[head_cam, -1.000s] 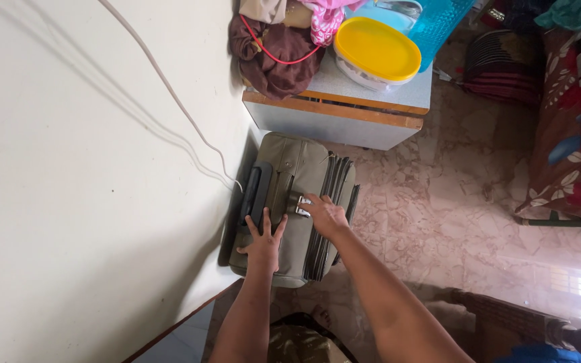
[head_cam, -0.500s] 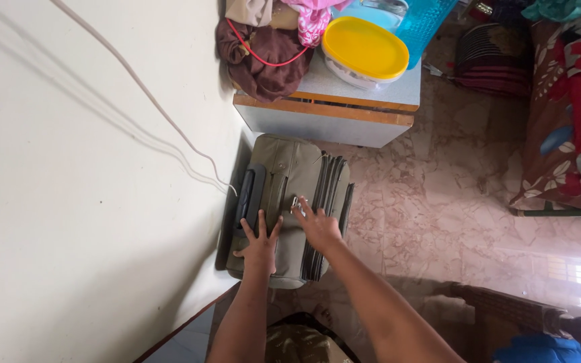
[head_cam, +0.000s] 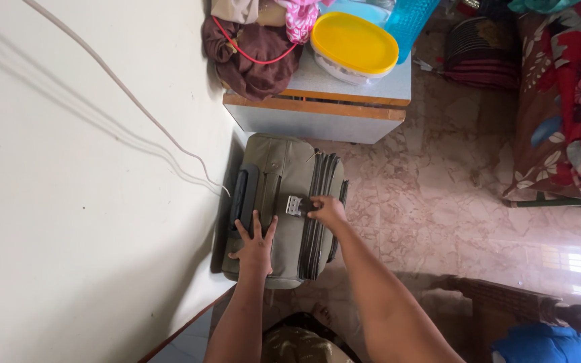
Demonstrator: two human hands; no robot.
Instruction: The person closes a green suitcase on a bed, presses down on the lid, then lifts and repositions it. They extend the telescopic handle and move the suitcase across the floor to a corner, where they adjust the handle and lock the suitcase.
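Standing upright, the olive suitcase (head_cam: 284,202) bears spread left fingers (head_cam: 253,232); right fingers (head_cam: 317,208) seemingly pinch its lock.

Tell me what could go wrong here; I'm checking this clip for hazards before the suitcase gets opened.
The right hand pinches at the metal zipper pulls on the olive suitcase, so a finger could get nipped. The suitcase stands upright beside the wall, steadied only by the flat left hand; a hard tug might tip it.
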